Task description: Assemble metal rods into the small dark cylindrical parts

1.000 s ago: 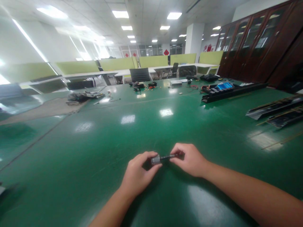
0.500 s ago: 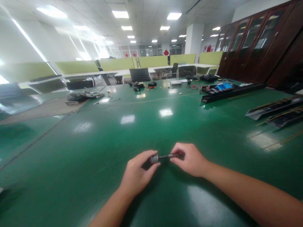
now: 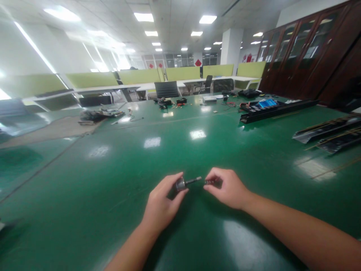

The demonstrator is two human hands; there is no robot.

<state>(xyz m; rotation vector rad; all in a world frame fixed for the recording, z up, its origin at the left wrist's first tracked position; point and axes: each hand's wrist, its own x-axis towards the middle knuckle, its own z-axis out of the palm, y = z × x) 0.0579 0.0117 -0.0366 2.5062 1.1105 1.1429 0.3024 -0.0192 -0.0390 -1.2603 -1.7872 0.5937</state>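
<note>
My left hand pinches a short silver metal cylinder with a thin dark shaft between thumb and fingers. The shaft points right and slightly up, ending in a paler tip. Across a small gap, my right hand is closed on a small, thin dark piece with a ridged or spiral look. Its far end is hidden inside the fingers. The two pieces are apart, and both hands are just above the green tabletop.
Long black metal channels lie at the right with a blue item in one, and more channels are nearer. A heap of parts lies at the back left. Small black parts and a white box sit along the far edge.
The ridged piece in my right hand has come away from the shaft's end, leaving a gap. My left hand has shifted slightly left, and the shaft now tilts up.
</note>
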